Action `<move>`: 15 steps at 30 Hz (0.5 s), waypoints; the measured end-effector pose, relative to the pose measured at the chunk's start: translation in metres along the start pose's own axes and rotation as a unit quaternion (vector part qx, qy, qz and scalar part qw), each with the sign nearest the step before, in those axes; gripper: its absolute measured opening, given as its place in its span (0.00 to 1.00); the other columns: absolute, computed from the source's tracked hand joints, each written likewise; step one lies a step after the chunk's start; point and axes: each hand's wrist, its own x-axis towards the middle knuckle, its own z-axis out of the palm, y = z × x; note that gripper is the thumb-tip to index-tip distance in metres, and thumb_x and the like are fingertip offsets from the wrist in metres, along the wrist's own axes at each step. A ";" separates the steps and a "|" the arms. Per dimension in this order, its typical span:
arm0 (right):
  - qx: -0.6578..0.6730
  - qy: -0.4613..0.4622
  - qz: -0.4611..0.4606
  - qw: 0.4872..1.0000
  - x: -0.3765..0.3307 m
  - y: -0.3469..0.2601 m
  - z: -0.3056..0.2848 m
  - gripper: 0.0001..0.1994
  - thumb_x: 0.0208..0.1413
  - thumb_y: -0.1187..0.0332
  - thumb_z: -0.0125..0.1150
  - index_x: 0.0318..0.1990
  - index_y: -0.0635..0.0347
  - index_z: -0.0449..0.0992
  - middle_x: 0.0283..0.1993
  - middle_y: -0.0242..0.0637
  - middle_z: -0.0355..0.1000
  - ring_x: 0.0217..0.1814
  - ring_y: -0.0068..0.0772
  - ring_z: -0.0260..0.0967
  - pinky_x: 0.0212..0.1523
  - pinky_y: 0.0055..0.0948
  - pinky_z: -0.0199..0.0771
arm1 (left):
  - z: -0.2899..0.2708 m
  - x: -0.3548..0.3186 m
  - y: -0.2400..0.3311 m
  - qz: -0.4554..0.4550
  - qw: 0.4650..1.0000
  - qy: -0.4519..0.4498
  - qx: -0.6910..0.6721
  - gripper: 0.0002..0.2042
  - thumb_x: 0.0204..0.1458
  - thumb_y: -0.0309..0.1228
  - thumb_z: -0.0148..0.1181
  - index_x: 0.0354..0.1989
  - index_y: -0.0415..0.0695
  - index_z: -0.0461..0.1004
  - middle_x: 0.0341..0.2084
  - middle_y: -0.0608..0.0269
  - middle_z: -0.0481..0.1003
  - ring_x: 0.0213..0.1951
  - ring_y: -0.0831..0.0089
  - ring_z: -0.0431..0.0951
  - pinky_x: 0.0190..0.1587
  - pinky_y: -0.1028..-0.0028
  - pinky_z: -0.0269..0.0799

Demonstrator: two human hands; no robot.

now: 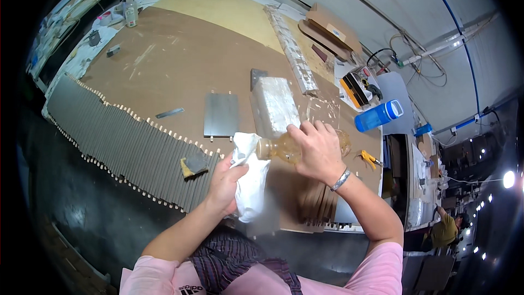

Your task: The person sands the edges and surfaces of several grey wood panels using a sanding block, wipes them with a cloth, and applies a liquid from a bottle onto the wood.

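My left hand [222,184] is closed round a crumpled white cloth [250,188], holding it up over the table's near edge. From the right, my right hand [319,152] grips a clear plastic bottle [284,147] with yellowish contents, tipped on its side. Its mouth points left and meets the upper part of the cloth; whether liquid is flowing I cannot tell. Beyond my hands stands a block wrapped in whitish plastic [275,104]. Left of that block lies a grey panel [221,114] with small wooden pegs at its ends.
A long row of grey pegged slats [131,139] lines the left front edge, with a yellow-and-grey sponge [194,166] on it. At right lie a blue bottle [376,116] and a yellow-handled tool [371,158]. Stacked brown boards [317,203] sit below my right hand. Another person [443,229] is far right.
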 end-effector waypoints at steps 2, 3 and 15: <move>-0.006 -0.006 0.004 1.000 -0.001 -0.001 -0.004 0.21 0.36 0.75 0.59 0.44 0.54 0.73 0.35 0.40 0.68 0.38 0.46 0.66 0.40 0.40 0.63 | -0.002 -0.001 -0.002 0.003 1.000 -0.002 -0.003 0.23 0.55 0.16 0.42 0.62 0.36 0.63 0.48 0.53 0.75 0.44 0.66 0.79 0.47 0.67 0.77; -0.010 -0.010 0.006 1.000 0.000 -0.001 -0.005 0.21 0.36 0.75 0.59 0.44 0.54 0.73 0.34 0.40 0.68 0.38 0.46 0.67 0.40 0.40 0.63 | -0.002 -0.002 -0.001 0.010 1.000 -0.003 -0.005 0.23 0.55 0.16 0.42 0.62 0.36 0.64 0.47 0.53 0.75 0.44 0.65 0.79 0.47 0.67 0.77; 0.006 -0.010 0.000 1.000 0.034 -0.008 0.011 0.23 0.33 0.73 0.60 0.44 0.53 0.75 0.33 0.37 0.69 0.37 0.45 0.68 0.39 0.39 0.67 | -0.020 -0.012 0.015 0.019 1.000 0.005 0.001 0.22 0.56 0.17 0.44 0.61 0.36 0.64 0.48 0.51 0.75 0.46 0.63 0.79 0.51 0.63 0.76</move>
